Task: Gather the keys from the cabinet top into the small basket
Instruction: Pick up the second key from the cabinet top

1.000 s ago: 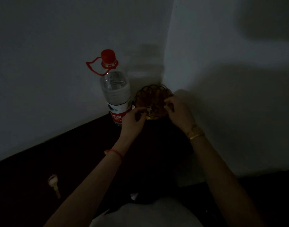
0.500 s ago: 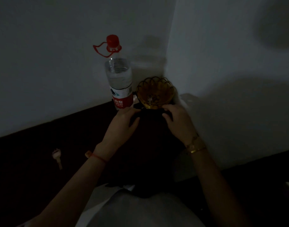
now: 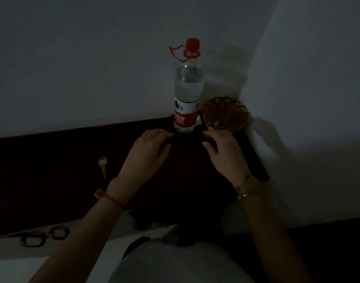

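The small amber wire basket (image 3: 239, 108) stands in the corner on the dark cabinet top (image 3: 52, 156), with a pale key-like item lying inside it. One key (image 3: 103, 165) lies on the cabinet top to the left. Another small key (image 3: 99, 193) peeks out just left of my left wrist. My left hand (image 3: 148, 148) rests palm down in front of the bottle, fingers spread, holding nothing. My right hand (image 3: 224, 152) hovers just below the basket, fingers loosely apart and empty.
A clear water bottle (image 3: 187, 99) with red cap and red label stands right beside the basket on its left. White walls meet in a corner behind. The scene is very dim. A dark-patterned pale surface (image 3: 42, 240) lies at lower left.
Both hands have drawn back from the basket toward me; the key that my left hand held at the basket rim is no longer in it. The view has shifted left and down.
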`<state>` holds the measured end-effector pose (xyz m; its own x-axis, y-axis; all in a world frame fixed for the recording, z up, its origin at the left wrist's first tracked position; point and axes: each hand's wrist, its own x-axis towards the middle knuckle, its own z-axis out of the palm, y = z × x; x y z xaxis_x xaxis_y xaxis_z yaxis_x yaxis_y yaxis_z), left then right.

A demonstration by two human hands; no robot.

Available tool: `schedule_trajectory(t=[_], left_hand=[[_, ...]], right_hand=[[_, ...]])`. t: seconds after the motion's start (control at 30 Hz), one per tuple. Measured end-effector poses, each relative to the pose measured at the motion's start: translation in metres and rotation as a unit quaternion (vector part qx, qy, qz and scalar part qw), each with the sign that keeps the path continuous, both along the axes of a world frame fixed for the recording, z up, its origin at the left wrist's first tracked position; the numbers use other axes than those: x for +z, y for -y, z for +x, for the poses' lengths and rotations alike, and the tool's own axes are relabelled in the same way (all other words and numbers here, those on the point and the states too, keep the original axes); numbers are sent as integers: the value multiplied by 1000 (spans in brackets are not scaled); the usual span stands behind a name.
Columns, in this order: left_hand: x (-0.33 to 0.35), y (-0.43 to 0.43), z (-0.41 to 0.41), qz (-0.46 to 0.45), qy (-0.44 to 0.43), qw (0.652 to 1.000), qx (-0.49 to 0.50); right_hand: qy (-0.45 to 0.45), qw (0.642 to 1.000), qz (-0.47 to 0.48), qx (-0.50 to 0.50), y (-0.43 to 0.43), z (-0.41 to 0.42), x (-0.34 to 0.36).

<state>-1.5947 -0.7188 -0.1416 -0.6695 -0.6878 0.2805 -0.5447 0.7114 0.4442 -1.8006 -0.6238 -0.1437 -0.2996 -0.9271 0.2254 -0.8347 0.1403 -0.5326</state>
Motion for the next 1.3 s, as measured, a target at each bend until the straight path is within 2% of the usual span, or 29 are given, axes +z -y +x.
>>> schedule_trajectory(t=[0.5,0.83,1.03,1.3], left_hand=[[-2,5,176,23,19,992,126],[-7,13,284,30,32,991,128],[-16,20,307,44,27,993,109],[-46,37,298,64,25,991,116]], right_hand=[[10,996,15,88,48,153,-8],[22,996,22,82,61,262,-11],[19,998,27,54,62,291,-22],[-11,997,63,50,97,289,-46]])
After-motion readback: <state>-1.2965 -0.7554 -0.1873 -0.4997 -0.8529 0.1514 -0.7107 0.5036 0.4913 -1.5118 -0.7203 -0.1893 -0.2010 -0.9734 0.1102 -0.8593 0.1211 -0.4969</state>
